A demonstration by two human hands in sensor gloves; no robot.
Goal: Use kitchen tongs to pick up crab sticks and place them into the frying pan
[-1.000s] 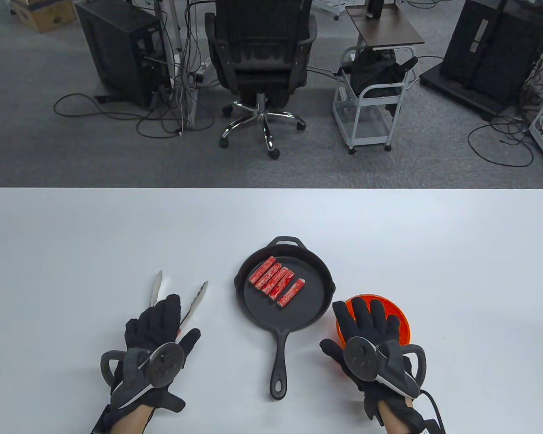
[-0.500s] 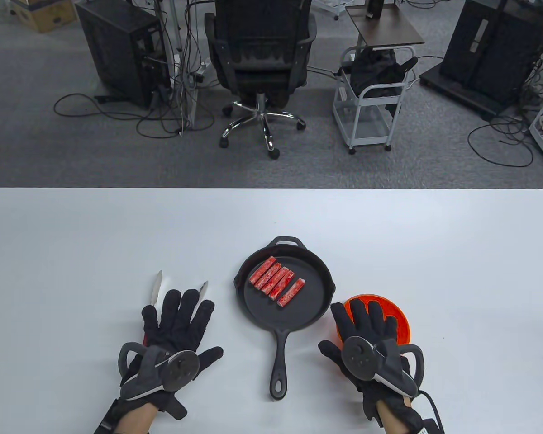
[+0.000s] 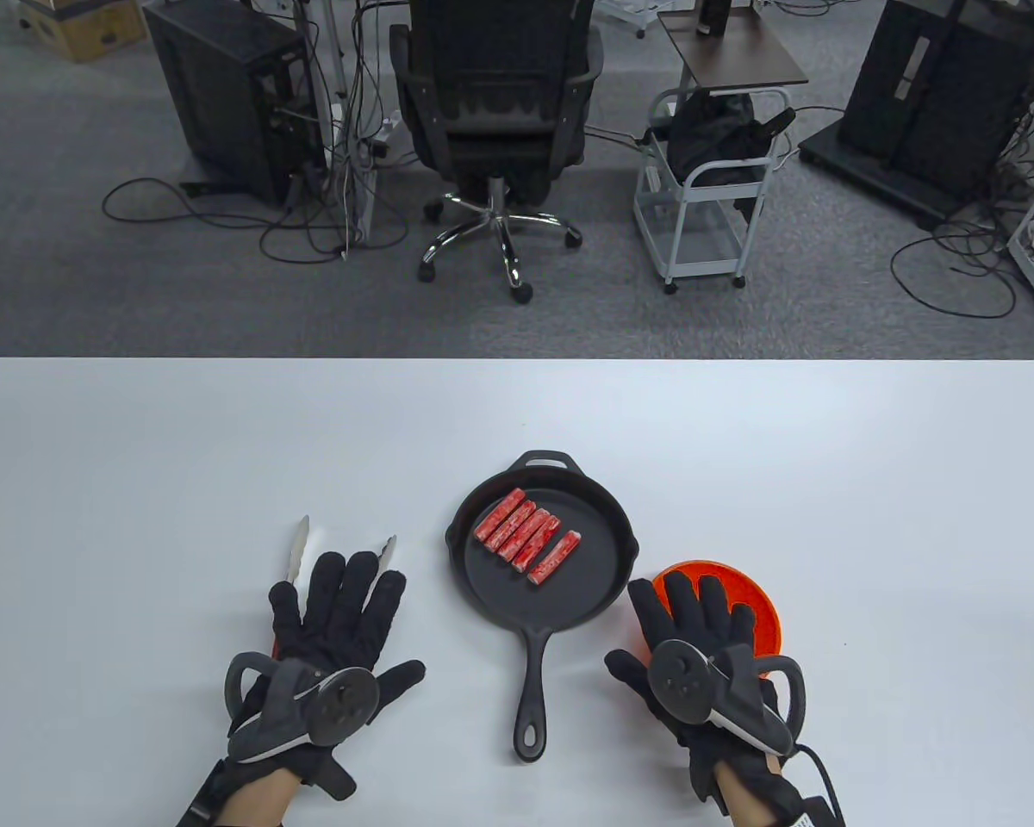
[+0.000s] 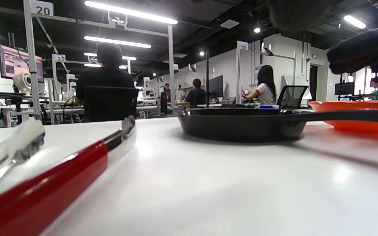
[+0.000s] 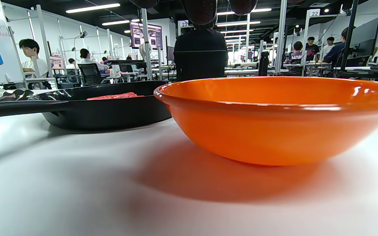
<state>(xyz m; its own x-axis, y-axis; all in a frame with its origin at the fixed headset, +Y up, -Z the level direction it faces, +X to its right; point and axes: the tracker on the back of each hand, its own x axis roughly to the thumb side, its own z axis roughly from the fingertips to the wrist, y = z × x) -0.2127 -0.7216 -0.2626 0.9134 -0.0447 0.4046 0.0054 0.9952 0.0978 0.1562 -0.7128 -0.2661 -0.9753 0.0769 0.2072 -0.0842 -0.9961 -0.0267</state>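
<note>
Several red crab sticks (image 3: 526, 538) lie side by side in the black cast-iron frying pan (image 3: 482, 594) at the table's middle. The steel tongs (image 3: 298, 544) with red handles lie spread on the table to the pan's left. My left hand (image 3: 340, 603) is flat above their handles, fingers straight and spread, gripping nothing. In the left wrist view the tongs (image 4: 61, 173) rest on the tabletop, with the pan (image 4: 241, 126) beyond. My right hand (image 3: 694, 616) hovers with straight fingers over the near-left rim of the orange bowl (image 3: 763, 603). Whether it touches the bowl is unclear.
The pan's long handle (image 3: 532, 680) points toward me between my two hands. The right wrist view shows the orange bowl (image 5: 274, 121) close up and the pan (image 5: 103, 111) to its left with crab sticks (image 5: 115, 96) inside. An office chair (image 3: 500, 129) stands beyond the table's far edge.
A second ago my left hand curled around the tongs' handles; it has let go, shifted right and flattened its fingers. My right hand has drawn back slightly. Pan and crab sticks are unmoved.
</note>
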